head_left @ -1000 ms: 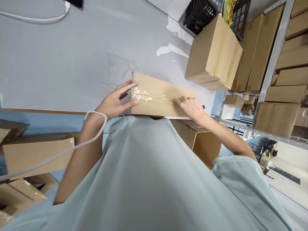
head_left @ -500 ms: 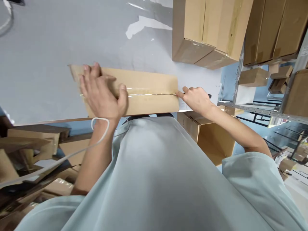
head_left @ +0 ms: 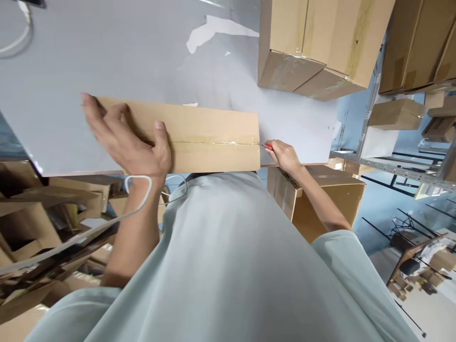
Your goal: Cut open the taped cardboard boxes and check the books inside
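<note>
A long, narrow cardboard box (head_left: 213,126) lies along the near edge of the grey table, with clear tape down its middle seam. Spread over its left end is my left hand (head_left: 131,145), thumb apart on top and the index fingertip at the far left corner. A white cord loops at that wrist. Just off the box's right end, my right hand (head_left: 287,154) is closed round a small red utility knife (head_left: 268,147). Its tip points left at the end of the taped seam; whether it touches the cardboard I cannot tell.
Large taped boxes (head_left: 313,47) stand at the table's back right. Below the right edge sits an open carton (head_left: 326,204). Loose cardboard (head_left: 57,199) is piled below left, crossed by the white cord (head_left: 71,242). Metal shelving (head_left: 374,156) with boxes rises at right.
My left hand has slid left along the box, its fingers spreading wider. My right hand has drawn slightly away from the box's right end, and the red knife now shows.
</note>
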### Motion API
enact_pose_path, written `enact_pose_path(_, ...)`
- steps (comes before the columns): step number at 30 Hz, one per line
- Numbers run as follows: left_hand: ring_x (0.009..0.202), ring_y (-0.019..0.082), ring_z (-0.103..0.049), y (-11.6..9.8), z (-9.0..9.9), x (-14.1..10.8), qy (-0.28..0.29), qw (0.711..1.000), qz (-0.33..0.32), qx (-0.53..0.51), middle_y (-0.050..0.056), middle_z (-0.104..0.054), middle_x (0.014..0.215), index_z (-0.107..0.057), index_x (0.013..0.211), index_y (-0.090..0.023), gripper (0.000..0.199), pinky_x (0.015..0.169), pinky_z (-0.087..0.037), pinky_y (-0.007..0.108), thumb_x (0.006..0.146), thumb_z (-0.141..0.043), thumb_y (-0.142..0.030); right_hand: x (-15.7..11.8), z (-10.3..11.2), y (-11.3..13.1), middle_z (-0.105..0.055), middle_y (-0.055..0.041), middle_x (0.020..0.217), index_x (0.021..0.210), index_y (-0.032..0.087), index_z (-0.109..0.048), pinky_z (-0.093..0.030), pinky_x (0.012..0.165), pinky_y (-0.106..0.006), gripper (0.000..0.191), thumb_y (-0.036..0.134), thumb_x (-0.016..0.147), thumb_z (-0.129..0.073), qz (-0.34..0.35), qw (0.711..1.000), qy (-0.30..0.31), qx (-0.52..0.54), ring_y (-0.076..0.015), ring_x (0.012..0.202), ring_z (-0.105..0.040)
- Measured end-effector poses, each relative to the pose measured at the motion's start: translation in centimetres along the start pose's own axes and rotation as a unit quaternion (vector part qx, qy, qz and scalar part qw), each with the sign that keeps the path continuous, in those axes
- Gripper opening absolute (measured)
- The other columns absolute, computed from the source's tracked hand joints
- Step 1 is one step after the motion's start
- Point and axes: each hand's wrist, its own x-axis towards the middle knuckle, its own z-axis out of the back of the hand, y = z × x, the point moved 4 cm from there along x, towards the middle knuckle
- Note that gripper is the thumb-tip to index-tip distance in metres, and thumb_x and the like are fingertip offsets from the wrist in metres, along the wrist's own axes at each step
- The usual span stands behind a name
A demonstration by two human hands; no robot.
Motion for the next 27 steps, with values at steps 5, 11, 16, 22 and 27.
enact_pose_path(5,0.178,0.036,-0.029,0.3,0.9,0.3,0.010,1.000,0.015,-0.014,0.029,-0.031,0.186,-0.052,0.154,-0.013,0.068,0.146,-0.019,0.058,0.095,-0.076,-0.037,0.8,-7.3,0.2,-0.082,-0.0198,0.130,0.135,0.019,-0.066,-0.055,0.108,-0.035,0.052,0.045,0.124,-0.022,-0.157,0.962,-0.139,0.175,-0.0237,0.120,-0.078)
enact_pose_path(11,0.174,0.032,-0.037,2.6,2.6,1.3,0.014,0.999,0.002,-0.032,0.025,-0.043,0.181,-0.056,0.149,-0.016,0.058,0.144,-0.028,0.057,0.095,-0.074,-0.027,4.0,-12.0,1.9,-0.084,-0.0143,0.118,0.117,0.024,-0.062,-0.058,0.088,-0.029,0.043,0.042,0.122,-0.024,-0.347,0.898,-0.131,0.237,-0.0201,0.100,-0.081)
enact_pose_path(16,0.162,0.032,-0.050,6.1,4.4,2.4,-0.040,0.998,-0.001,-0.058,0.025,-0.056,0.165,-0.061,0.144,-0.011,0.051,0.139,-0.038,0.054,0.096,-0.071,-0.022,5.0,-10.8,4.7,-0.083,-0.0143,0.118,0.104,0.025,-0.059,-0.055,0.096,-0.029,0.040,0.042,0.120,-0.027,-0.309,0.907,-0.130,0.256,-0.0186,0.106,-0.073)
enact_pose_path(22,0.139,0.030,-0.065,10.8,4.3,2.3,-0.044,0.988,0.106,-0.108,0.020,-0.066,0.146,-0.065,0.141,-0.009,0.040,0.125,-0.051,0.049,0.107,-0.063,-0.030,0.6,-3.9,9.4,-0.082,-0.0132,0.105,0.100,0.026,-0.061,-0.054,0.086,-0.032,0.046,0.055,0.119,-0.030,-0.309,0.900,-0.229,0.204,-0.0249,0.097,-0.072)
enact_pose_path(27,0.152,0.028,-0.061,11.2,-2.8,1.4,0.063,0.966,0.137,-0.209,0.023,-0.064,0.159,-0.061,0.152,-0.012,0.062,0.133,-0.045,0.047,0.117,-0.039,-0.059,-3.7,4.6,12.8,-0.079,-0.0126,0.101,0.113,0.023,-0.067,-0.051,0.081,-0.034,0.049,0.055,0.121,-0.031,-0.338,0.884,-0.319,0.058,-0.0285,0.091,-0.072)
